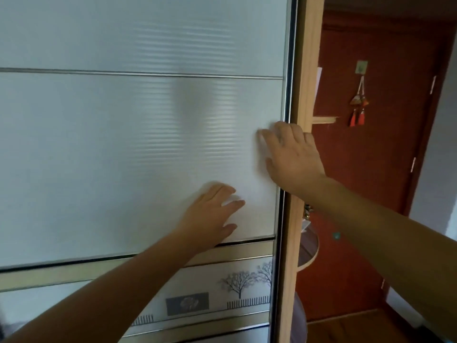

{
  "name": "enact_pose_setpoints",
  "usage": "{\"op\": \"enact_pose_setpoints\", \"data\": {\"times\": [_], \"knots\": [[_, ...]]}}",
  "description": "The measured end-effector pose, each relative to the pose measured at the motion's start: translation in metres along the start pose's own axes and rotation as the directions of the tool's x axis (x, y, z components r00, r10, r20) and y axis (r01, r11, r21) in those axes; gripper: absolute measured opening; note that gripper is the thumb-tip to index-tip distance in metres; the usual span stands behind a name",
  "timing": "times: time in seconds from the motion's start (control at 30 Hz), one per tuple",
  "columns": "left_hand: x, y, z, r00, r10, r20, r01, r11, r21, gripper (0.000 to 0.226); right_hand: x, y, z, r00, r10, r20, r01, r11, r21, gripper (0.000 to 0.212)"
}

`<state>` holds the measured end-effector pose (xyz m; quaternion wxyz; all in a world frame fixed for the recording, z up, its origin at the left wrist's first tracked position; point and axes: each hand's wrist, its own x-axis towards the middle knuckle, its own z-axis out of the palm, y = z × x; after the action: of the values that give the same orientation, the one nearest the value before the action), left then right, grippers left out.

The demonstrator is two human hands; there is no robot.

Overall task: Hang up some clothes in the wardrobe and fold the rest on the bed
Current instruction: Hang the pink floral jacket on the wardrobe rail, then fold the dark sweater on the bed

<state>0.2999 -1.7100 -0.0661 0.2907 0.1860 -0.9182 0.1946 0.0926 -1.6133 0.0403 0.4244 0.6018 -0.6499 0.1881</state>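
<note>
While both palms lie flat on the frosted wardrobe door (123, 149), neither grips anything. At lower centre, the left hand (210, 216) spreads its fingers just above the door's horizontal rail (138, 266). At right centre, the right hand (291, 154) is open, fingertips reaching the door's metal edge (286, 70), which meets the wooden frame post (309, 58). Beyond the post, at far right, stands a red door (385, 144) with a hanging tassel ornament (358, 105). No clothes are visible.

A red-brown door (371, 169) stands in dim light. On it hangs a tasselled ornament (358, 105); below it, wooden floor (358, 330); right of it, pale wall (442, 157).
</note>
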Motion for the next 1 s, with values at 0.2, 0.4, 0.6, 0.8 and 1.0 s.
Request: {"op": "enact_pose_setpoints", "data": {"times": [0.2,0.4,0.6,0.8,1.0], "knots": [[-0.091,-0.039,-0.070,0.759,-0.594,0.267,0.605,0.795,0.048,0.037,-0.018,-0.085,0.013,0.884,-0.187,0.428,-0.046,0.876,0.480,0.039],[-0.213,-0.075,-0.112,0.343,-0.793,0.504,0.771,0.544,0.331,0.044,-0.023,-0.209,0.035,0.583,-0.554,0.595,0.137,0.788,0.600,0.047],[-0.310,-0.072,-0.145,0.063,-0.874,0.482,0.847,0.302,0.438,0.043,-0.027,-0.318,0.052,0.420,-0.765,0.489,0.268,0.619,0.738,0.053],[-0.375,-0.063,-0.160,-0.143,-0.918,0.369,0.865,0.065,0.498,0.048,-0.027,-0.402,0.061,0.385,-0.876,0.289,0.446,0.451,0.773,0.044],[-0.434,-0.054,-0.182,-0.302,-0.891,0.340,0.848,-0.088,0.522,0.037,-0.034,-0.491,0.061,0.257,-0.946,0.195,0.450,0.296,0.842,0.037]]}}
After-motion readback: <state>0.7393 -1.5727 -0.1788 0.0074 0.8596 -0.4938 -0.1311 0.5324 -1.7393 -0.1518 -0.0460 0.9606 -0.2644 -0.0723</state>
